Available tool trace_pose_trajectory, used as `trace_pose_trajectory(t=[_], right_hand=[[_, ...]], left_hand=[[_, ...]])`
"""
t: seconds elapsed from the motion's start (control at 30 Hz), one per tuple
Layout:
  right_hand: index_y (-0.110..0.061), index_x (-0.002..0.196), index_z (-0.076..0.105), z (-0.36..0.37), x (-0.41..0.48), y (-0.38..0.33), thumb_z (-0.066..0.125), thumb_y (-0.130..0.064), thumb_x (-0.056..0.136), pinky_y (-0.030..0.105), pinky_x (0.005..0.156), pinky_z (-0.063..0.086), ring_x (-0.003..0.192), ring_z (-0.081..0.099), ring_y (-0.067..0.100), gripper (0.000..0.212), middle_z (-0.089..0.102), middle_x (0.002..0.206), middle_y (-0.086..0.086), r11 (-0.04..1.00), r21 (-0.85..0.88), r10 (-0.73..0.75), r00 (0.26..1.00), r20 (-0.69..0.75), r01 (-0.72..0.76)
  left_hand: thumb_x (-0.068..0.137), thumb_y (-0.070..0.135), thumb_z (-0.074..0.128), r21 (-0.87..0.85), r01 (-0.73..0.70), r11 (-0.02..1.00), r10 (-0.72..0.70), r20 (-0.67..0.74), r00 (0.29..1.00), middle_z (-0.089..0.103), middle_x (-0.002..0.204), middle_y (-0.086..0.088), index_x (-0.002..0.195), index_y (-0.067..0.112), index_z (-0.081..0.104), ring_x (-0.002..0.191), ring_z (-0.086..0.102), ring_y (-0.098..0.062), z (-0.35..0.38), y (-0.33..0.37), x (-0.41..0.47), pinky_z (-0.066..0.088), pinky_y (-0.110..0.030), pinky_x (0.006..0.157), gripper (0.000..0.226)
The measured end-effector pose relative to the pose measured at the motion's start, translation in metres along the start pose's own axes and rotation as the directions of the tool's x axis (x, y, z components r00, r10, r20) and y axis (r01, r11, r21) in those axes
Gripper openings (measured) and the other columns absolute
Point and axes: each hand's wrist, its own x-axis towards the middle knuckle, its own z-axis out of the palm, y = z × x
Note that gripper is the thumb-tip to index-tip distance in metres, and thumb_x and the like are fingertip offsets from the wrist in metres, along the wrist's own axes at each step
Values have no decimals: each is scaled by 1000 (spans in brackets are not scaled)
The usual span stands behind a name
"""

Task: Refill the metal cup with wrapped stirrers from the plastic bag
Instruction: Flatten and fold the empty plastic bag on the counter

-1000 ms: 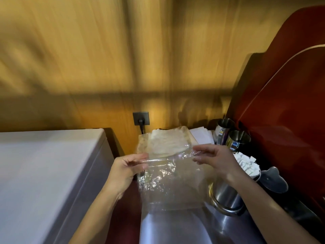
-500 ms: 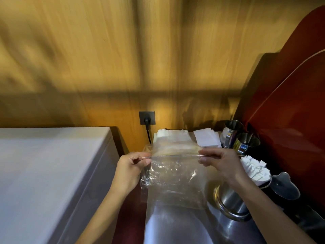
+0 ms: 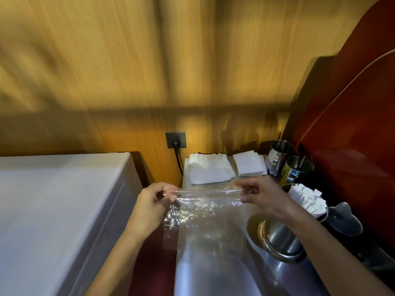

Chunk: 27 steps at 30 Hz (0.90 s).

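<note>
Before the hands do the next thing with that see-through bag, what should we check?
1. Left hand pinches the plastic bag's top edge: ok.
2. Right hand pinches the other corner: ok.
3. Bag emptied of stirrers: looks ok, none seen through it.
4. Metal cup filled with wrapped stirrers: ok.
5. Bag sealed or open: cannot tell.

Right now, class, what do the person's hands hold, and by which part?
Both hands hold the clear plastic bag by its top edge: the left hand pinches the left corner, the right hand the right corner.
</note>
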Motion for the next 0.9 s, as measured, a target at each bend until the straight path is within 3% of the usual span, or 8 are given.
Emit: trace_pose_trajectory(t=[0.17, 0.37, 0.47, 0.57, 0.63, 0.7, 0.8, 0.9], right_hand=[[-11, 108, 65, -5, -3, -4, 69, 12, 68, 16, 72, 55, 80, 64, 9, 46, 67, 91, -2, 972, 230, 54, 998, -19, -49], [-12, 95, 69, -1, -4, -7, 69, 11, 69, 11, 65, 52, 74, 67, 4, 35, 71, 86, 4, 958, 283, 67, 994, -86, -40], [-15, 87, 71, 4, 0, -4, 70, 9, 69, 19, 75, 54, 72, 67, 3, 29, 71, 77, -3, 981, 190, 47, 992, -116, -25], [-16, 85, 71, 10, 2, 0, 71, 4, 72, 26, 78, 53, 76, 65, 7, 23, 69, 75, -6, 994, 103, 46, 988, -149, -31], [-24, 79, 69, 11, 2, -1, 70, -2, 76, 26, 76, 50, 80, 63, 11, 22, 66, 80, -5, 999, 41, 15, 986, -168, -9], [-28, 75, 64, 10, 2, -2, 67, -7, 80, 22, 73, 45, 82, 56, 9, 22, 57, 86, -6, 999, -17, -38, 983, -177, 35], [-18, 84, 62, 8, 1, -5, 60, -10, 85, 15, 75, 38, 91, 50, 0, 9, 53, 96, -10, 998, 24, -59, 989, -137, 62], [-16, 84, 57, 7, -2, -9, 54, -6, 88, 25, 75, 43, 85, 55, 13, 11, 58, 84, -2, 983, 180, -26, 999, -20, 29]], left_hand=[[66, -18, 67, -287, 77, 955, -71, 32, 997, 63, 55, 3, 72, 20, 72, 55, 58, -5, -8, -1, -3, 49, -13, 55, 39], [64, -19, 68, -353, 131, 926, -153, -34, 988, 71, 61, 3, 71, 22, 73, 61, 65, -6, -7, -4, -2, 53, -13, 58, 41], [73, -15, 65, -256, 122, 959, -138, -44, 989, 69, 69, -3, 73, 21, 72, 60, 60, -11, -3, -4, -4, 50, -20, 60, 36], [81, -3, 64, 40, 38, 998, -34, -93, 995, 65, 76, -5, 65, 23, 69, 62, 60, -15, 1, -1, -6, 44, -12, 56, 31], [83, -2, 61, 268, 14, 963, 33, -169, 985, 60, 82, 0, 64, 22, 66, 81, 56, -16, 5, 3, -7, 40, -10, 69, 30], [83, -3, 58, 486, -14, 874, 124, -194, 973, 53, 90, 8, 71, 17, 66, 102, 44, -15, 7, 4, -9, 24, -27, 84, 24], [77, -4, 57, 589, -96, 802, 125, -9, 992, 46, 96, 14, 71, 22, 57, 116, 34, -9, 5, 2, -11, 10, -25, 88, 26], [80, 9, 61, 562, -125, 818, -8, 228, 974, 55, 90, 14, 78, 28, 48, 105, 46, -9, 3, -2, -11, 11, -33, 108, 23]])
